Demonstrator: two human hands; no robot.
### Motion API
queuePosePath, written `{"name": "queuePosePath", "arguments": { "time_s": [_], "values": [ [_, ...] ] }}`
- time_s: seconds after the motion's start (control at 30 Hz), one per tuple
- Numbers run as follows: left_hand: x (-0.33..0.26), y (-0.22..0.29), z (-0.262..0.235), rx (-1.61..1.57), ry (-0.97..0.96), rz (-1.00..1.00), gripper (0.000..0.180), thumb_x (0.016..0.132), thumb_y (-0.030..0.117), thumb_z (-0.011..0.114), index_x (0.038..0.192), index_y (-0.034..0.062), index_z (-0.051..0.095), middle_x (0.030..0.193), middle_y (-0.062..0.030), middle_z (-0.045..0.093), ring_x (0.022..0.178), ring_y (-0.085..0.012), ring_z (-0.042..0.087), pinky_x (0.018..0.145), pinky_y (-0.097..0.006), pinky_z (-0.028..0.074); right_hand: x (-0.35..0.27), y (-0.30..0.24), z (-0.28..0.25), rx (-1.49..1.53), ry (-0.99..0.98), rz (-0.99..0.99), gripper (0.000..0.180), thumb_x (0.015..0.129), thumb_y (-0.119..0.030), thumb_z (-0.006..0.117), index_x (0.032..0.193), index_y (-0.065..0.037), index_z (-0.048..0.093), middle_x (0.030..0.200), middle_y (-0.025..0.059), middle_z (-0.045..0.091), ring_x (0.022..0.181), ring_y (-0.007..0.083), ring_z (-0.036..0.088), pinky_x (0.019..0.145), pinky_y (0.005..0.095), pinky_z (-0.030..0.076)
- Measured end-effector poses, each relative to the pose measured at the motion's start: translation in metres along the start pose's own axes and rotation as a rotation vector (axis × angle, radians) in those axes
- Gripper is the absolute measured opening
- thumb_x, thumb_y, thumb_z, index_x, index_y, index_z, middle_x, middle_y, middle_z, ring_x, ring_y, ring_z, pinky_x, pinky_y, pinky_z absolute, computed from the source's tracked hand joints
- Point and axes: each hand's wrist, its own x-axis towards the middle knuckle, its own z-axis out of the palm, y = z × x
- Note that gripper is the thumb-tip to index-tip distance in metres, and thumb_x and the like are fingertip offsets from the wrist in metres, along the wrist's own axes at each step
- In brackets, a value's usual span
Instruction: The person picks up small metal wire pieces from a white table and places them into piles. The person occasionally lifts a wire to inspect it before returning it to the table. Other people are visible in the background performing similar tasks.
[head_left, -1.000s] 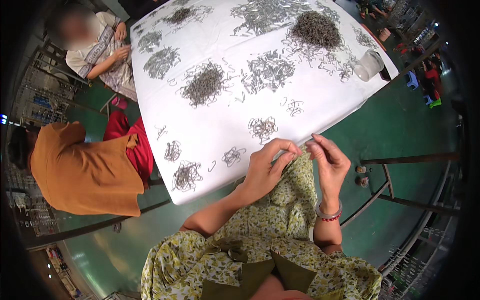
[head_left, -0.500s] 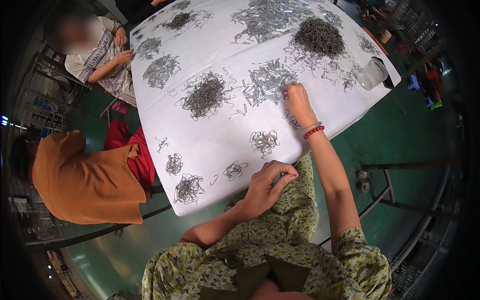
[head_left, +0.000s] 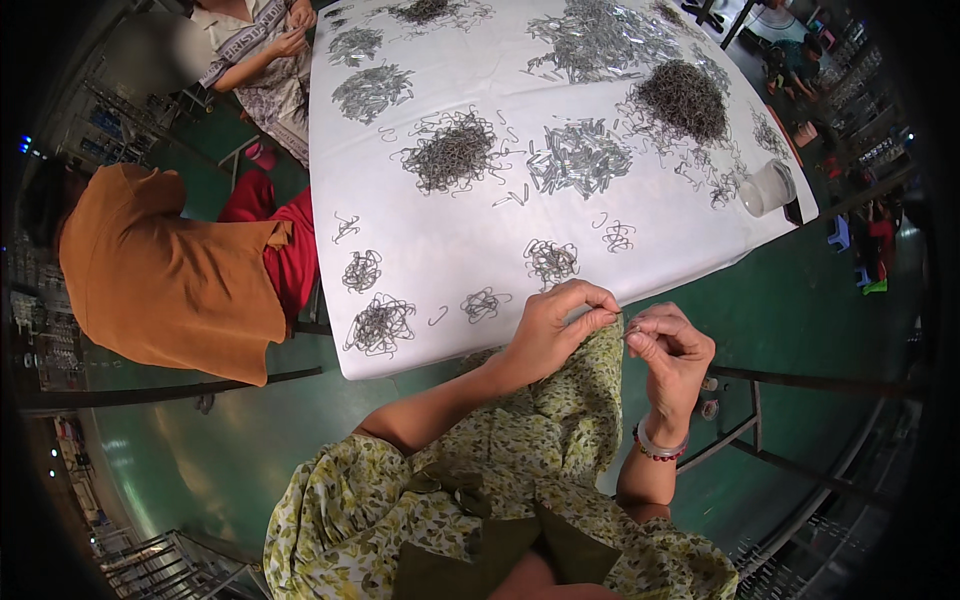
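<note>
In the head view, the person's two bare hands meet just past the near edge of a table covered in smooth white sheeting (head_left: 470, 225), over a lap in yellow-green floral cloth (head_left: 575, 375). The left hand (head_left: 562, 320) has its thumb and forefinger pressed together at the tips; the right hand (head_left: 675, 357), just beside it, has its thumb drawn up against its bent forefinger. Whatever lies between the fingertips is too small to make out at this scale. On the right wrist sit one pale bangle (head_left: 663, 448) and one string of red beads (head_left: 655, 456).

Nearest the left hand is a loose tangle of thin dark wire hooks (head_left: 550, 263), one of six small tangles on the near part of the sheeting, three of them stacked up its left side. One single dark hook (head_left: 438, 316) lies apart among them. Farther in are one middling heap of dark hooks (head_left: 450, 152), one heap of short clear glossy strips (head_left: 580, 157) to its right, and one larger, denser dark heap (head_left: 685, 98) beyond. One translucent round tub (head_left: 767, 188) lies tipped by the right edge. Two co-workers sit at the left, one in a mustard-orange top (head_left: 170, 275).
</note>
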Motion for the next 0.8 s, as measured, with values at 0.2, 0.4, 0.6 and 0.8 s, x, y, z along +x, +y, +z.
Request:
{"name": "queuePosePath", "arguments": {
  "time_s": [0.2, 0.4, 0.6, 0.8],
  "values": [
    [-0.002, 0.006, 0.003, -0.091, 0.004, 0.002, 0.012, 0.086, 0.006, 0.066, 0.095, -0.0006, 0.063, 0.086, -0.0061, 0.067, 0.083, -0.0109, 0.062, 0.073, -0.025, 0.049, -0.004, 0.0, 0.007, -0.09, 0.078, -0.041, 0.016, 0.073, 0.013, 0.071, 0.086, 0.006, 0.067, 0.08, 0.0081, 0.062, 0.066, 0.0078, 0.055, 0.056, 0.0184, 0.044],
    [-0.003, 0.0, 0.001, -0.175, -0.017, -0.055, 0.013, 0.085, 0.006, 0.067, 0.095, -0.0007, 0.063, 0.085, -0.0067, 0.067, 0.084, -0.0113, 0.063, 0.074, -0.025, 0.05, -0.001, 0.0, 0.011, -0.056, 0.08, -0.054, 0.014, 0.074, 0.013, 0.069, 0.087, 0.006, 0.067, 0.083, 0.0089, 0.063, 0.068, 0.0083, 0.056, 0.058, 0.0188, 0.044],
    [-0.007, -0.009, -0.01, -0.115, -0.111, -0.067, 0.017, 0.084, 0.006, 0.067, 0.1, 0.0018, 0.064, 0.094, -0.0049, 0.067, 0.088, -0.0107, 0.062, 0.081, -0.025, 0.049, 0.001, -0.005, 0.012, -0.109, -0.006, -0.008, 0.015, 0.074, 0.013, 0.069, 0.088, 0.007, 0.066, 0.085, 0.0122, 0.066, 0.073, 0.0133, 0.06, 0.064, 0.0225, 0.047],
    [0.034, -0.033, -0.081, 0.281, 0.163, -0.03, 0.018, 0.087, 0.011, 0.063, 0.102, 0.0032, 0.068, 0.098, -0.0088, 0.069, 0.083, -0.0189, 0.064, 0.077, -0.031, 0.05, -0.002, -0.009, 0.016, -0.157, 0.047, -0.03, 0.019, 0.071, 0.015, 0.07, 0.088, 0.007, 0.067, 0.082, 0.0131, 0.068, 0.073, 0.0162, 0.062, 0.066, 0.026, 0.049]
  ]
}}
